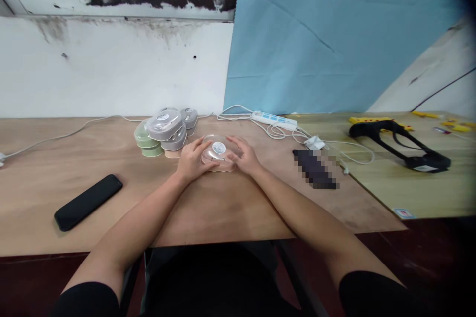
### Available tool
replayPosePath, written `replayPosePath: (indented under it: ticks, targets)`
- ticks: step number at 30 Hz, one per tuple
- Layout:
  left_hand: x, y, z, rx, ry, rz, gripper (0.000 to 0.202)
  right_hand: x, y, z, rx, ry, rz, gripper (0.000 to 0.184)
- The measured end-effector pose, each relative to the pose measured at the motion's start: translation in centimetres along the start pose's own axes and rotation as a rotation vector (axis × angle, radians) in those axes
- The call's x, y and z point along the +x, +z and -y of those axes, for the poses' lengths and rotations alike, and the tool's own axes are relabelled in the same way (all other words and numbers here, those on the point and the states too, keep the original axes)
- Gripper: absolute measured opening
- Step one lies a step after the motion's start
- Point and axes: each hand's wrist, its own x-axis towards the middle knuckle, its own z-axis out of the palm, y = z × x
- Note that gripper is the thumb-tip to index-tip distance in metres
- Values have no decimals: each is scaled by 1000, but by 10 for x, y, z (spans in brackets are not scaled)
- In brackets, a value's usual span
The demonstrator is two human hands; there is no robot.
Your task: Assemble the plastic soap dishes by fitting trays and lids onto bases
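Note:
A small clear-lidded round container [219,151] with a white sticker on top sits on the wooden table [208,208] in front of me. My left hand [192,160] cups its left side, fingers curled against the lid. From the other side my right hand [243,156] holds it, fingers laid over the lid's edge. Just behind and to the left lies a pile of several similar containers [163,133], grey, green and pink, with clear lids.
A black phone [88,201] lies at the left. A white power strip [274,119] with cables sits at the back, a blurred dark object [316,168] to the right. On a second table [409,188] lie a black strap-like device [405,146] and yellow tools [372,120].

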Motion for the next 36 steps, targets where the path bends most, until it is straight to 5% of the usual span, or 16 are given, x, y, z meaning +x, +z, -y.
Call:
replayPosePath:
  ticks: [6, 23, 28, 36]
  targets:
    - [0, 0, 1, -25, -138, 62, 70, 0, -1, -5, -107, 83, 267, 95]
    - [-2, 0, 8, -164, -204, 269, 78, -1, -12, -17, -157, 153, 404, 89]
    - [-3, 3, 10, -119, -249, 292, 74, 0, -10, -21, -150, 50, 426, 82]
    - [-3, 8, 11, -211, -298, 286, 74, -2, -1, -32, -189, 89, 414, 87]
